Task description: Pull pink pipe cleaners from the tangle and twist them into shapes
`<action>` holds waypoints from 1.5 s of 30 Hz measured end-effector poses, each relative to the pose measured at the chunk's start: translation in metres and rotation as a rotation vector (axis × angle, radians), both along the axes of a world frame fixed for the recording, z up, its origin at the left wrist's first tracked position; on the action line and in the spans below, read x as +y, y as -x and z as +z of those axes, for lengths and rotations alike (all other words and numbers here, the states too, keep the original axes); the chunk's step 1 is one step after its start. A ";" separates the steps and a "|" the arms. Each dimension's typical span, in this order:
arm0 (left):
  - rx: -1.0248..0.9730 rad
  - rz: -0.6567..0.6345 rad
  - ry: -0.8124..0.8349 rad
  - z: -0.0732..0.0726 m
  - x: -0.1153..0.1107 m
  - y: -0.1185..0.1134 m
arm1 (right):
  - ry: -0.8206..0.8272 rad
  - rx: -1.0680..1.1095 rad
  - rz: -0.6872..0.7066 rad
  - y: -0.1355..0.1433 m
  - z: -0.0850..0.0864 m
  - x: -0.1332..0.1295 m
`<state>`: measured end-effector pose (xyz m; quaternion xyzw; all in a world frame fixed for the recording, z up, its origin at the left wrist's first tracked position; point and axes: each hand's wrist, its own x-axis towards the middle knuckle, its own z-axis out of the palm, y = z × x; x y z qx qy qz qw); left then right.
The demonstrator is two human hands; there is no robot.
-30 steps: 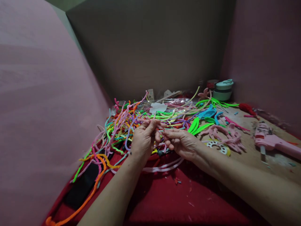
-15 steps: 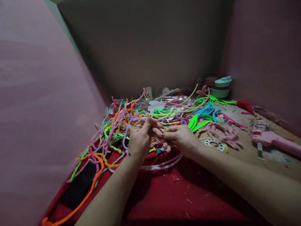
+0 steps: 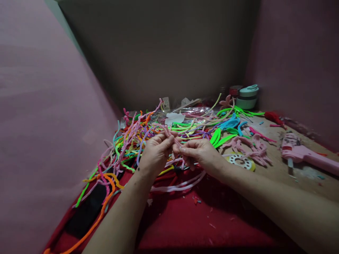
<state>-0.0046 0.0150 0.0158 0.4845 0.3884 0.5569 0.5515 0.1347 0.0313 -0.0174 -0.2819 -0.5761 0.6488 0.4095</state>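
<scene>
Compared with half a second ago, more of the pink fuzzy stem (image 3: 167,131) shows, poking up past the left fingertips, and the whole bench sits slightly further left in view. Both hands meet at the middle: the left hand (image 3: 156,150) pinches the stem between thumb and forefinger, and the right hand (image 3: 203,155), at its three o'clock, pinches the lower end the same way.

Just under the fingers, at six o'clock, lies a dark tool (image 3: 180,170), perhaps a cutter, though shadow makes it hard to say. Further down in that direction, white strands (image 3: 173,189) curve over the red cloth (image 3: 198,225).

From ten to one o'clock spreads a heap of coloured stems (image 3: 132,135), with white paper (image 3: 175,118) on clear plastic at twelve. Green leaf shapes (image 3: 217,137) sit near the right hand at two o'clock. Toward three come a yellow-edged disc (image 3: 240,161), pink loops (image 3: 261,150) and, well apart, a pink glue gun (image 3: 304,154) on the brown board (image 3: 280,187).

A teal container (image 3: 247,97) stands far off at two o'clock. At eight, an orange stem (image 3: 104,208) runs along a flat black slab (image 3: 84,213).
</scene>
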 end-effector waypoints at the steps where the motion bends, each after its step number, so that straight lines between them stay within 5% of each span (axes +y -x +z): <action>1: 0.025 -0.031 0.038 0.000 0.000 0.001 | 0.000 -0.007 0.007 0.000 0.000 0.000; 12: 0.201 0.009 0.085 0.001 -0.002 0.005 | -0.035 -0.120 -0.008 -0.003 0.006 0.001; 21: -0.009 -0.045 0.170 0.002 -0.001 0.009 | 0.472 0.361 0.454 -0.006 -0.008 0.014; 45: 0.190 0.097 -0.051 0.001 -0.010 -0.005 | 0.574 0.444 0.360 0.000 -0.006 0.006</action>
